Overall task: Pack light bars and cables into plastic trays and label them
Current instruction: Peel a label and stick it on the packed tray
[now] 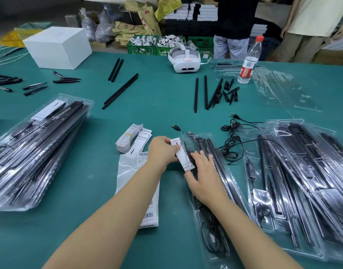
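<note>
White label card [183,155] pinched by left hand [163,150]; right hand [202,176] flat, fingers straight, on plastic tray [221,167].

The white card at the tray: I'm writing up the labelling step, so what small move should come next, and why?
Probably slide the white label card fully onto the clear tray and press it flat. The left hand pinches its upper end while the right hand rests flat on the tray, fingers by the card's lower end. The card sits at the tray's left edge, seemingly not yet seated.
</note>
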Demonstrator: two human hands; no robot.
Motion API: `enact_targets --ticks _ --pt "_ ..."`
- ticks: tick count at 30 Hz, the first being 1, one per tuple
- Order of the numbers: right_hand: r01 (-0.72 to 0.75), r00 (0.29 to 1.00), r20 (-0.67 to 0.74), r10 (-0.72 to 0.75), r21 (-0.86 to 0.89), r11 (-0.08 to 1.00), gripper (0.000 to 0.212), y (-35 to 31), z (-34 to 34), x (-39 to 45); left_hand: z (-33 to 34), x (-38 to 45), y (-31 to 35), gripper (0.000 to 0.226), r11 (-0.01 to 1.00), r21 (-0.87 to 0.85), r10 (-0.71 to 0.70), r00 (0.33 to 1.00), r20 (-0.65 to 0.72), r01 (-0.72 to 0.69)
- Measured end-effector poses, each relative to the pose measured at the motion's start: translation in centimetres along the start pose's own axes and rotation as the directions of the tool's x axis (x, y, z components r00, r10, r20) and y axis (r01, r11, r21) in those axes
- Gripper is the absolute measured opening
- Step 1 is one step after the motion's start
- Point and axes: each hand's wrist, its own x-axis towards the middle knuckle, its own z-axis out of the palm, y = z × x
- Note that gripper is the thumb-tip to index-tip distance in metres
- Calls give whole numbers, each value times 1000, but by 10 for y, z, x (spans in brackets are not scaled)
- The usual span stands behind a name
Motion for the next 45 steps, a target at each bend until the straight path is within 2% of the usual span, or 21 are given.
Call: enact_targets --ticks 3,5,8,12,14,18,20,24,31,35,41,45 --pt "0 1000 -4 0 21 1000 58 -1 -1 -1 2 -2 2 6 986 -141 -78 995 57 85" --pt "0 1000 -9 0 25 1000 56 -2 -1 -1 4 -3 5 18 961 -212 -144 977 155 176" --pt "2 1000 -18 -2 24 1000 57 -3 -2 -2 5 -4 12 27 937 -220 -209 940 270 272" --pt "6 1000 -31 -5 25 1000 54 -4 -2 -2 2 2 15 20 921 -208 -257 915 312 330" --pt "5 999 -32 -4 29 1000 52 -4 -2 -2 3 5 12 16 923 -204 -260 920 292 325" --pt "16 1000 -19 -15 15 1000 53 -4 -2 -2 4 14 2 17 964 -168 -188 975 115 206" --pt "12 1000 -15 -11 16 1000 53 -4 -3 -2 0 17 -1 20 976 -122 -172 982 79 181" --pt "7 1000 -14 -7 19 1000 53 -4 -3 -2 -6 14 1 24 977 -105 -167 971 172 186" --pt "6 1000 -18 -5 40 999 51 -5 -4 -3 -5 15 5 28 985 -89 -128 968 216 150" --pt "2 1000 -14 -1 45 999 50 -5 -4 -3 -8 19 8 29 985 -48 -151 962 228 166" --pt "-5 1000 -5 5 46 999 49 -7 -6 -4 -14 31 17 20 971 58 -240 938 250 233" --pt "-10 1000 -6 11 47 999 48 -7 -6 -4 -19 39 22 22 964 130 -263 912 315 233"
